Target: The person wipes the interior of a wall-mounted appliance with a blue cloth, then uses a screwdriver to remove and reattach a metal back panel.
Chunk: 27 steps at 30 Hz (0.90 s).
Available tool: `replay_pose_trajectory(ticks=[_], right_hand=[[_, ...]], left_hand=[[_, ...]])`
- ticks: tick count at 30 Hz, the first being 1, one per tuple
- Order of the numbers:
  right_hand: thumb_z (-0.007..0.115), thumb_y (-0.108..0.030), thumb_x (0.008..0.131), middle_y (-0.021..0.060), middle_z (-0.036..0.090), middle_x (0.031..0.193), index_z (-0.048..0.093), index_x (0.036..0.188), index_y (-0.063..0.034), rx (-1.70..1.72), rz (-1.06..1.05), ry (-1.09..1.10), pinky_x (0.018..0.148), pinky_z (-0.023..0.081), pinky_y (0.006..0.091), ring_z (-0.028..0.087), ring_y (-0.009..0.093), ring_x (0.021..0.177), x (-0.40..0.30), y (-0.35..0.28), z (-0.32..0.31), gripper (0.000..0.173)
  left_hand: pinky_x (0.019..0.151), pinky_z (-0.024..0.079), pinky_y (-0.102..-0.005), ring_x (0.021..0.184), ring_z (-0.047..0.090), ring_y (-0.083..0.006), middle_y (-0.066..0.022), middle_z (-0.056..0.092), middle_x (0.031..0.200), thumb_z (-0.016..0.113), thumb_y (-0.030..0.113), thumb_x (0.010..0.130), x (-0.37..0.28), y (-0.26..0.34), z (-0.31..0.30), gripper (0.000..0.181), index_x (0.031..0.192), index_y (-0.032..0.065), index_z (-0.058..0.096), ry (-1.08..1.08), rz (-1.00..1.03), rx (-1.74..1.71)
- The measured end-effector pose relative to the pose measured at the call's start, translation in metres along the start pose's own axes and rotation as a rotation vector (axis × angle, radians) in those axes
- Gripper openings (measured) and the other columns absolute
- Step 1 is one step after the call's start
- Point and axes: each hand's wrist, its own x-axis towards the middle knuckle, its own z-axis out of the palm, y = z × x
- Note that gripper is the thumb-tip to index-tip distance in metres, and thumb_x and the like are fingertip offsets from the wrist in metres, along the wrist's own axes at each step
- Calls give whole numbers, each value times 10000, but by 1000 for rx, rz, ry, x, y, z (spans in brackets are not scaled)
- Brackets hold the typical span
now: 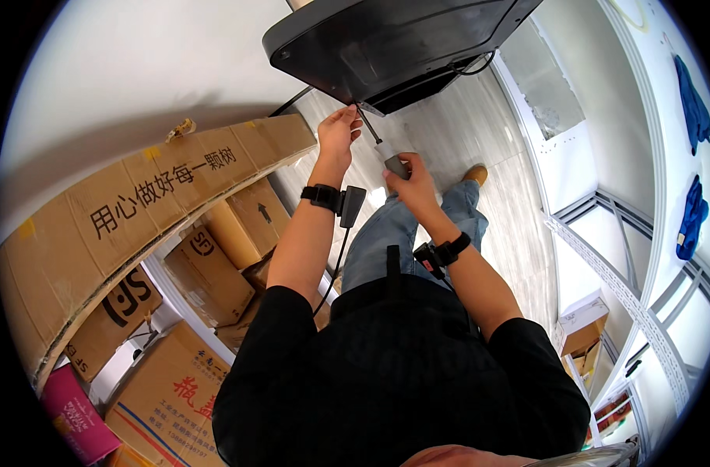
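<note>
My right hand (410,181) is closed around the grey handle of a screwdriver (396,164). Its dark shaft slants up and left to the lower edge of a large black plastic housing (384,46), near a small metal strip. My left hand (338,131) is raised beside the shaft, its thumb and fingertips pinched together at that same edge, close to the tool's tip. Whether the fingers hold a small part or the tip cannot be told. A black cable (474,71) loops from the housing's right side. Both wrists wear black straps with small devices.
A long cardboard piece (174,187) bearing writing runs along the left, above stacked cardboard boxes (209,280) and a pink box (77,414). White perforated metal shelving (623,298) stands at the right, with blue cloth items (691,219) beyond. My shoe (476,174) rests on the wood-patterned floor.
</note>
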Motion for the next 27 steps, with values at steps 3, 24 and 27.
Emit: replay_pose_trajectory(ticks=[3, 24, 27], right_hand=[[739, -191, 778, 90, 589, 834, 511, 1086, 9, 10, 0, 54, 527, 455, 301, 559, 150, 636, 6, 33, 6, 432], [623, -334, 896, 71, 549, 914, 504, 1068, -15, 297, 373, -49, 548, 422, 261, 537, 129, 672, -2, 14, 7, 382], [668, -296, 869, 83, 545, 933, 498, 1082, -7, 486, 412, -66, 545, 418, 259, 530, 133, 672, -2, 21, 10, 397]], left_hand=[[647, 472, -253, 735, 599, -114, -9, 636, 854, 651, 156, 885, 0, 3, -1, 141, 987, 61, 630, 9, 35, 94], [607, 490, -411, 636, 623, -311, -176, 624, 841, 697, -35, 654, 17, 16, -3, 442, 1063, 16, 540, 121, 906, 920], [636, 492, -428, 686, 624, -354, -190, 626, 882, 699, -25, 651, 18, 17, -3, 463, 1083, 19, 539, 133, 898, 936]])
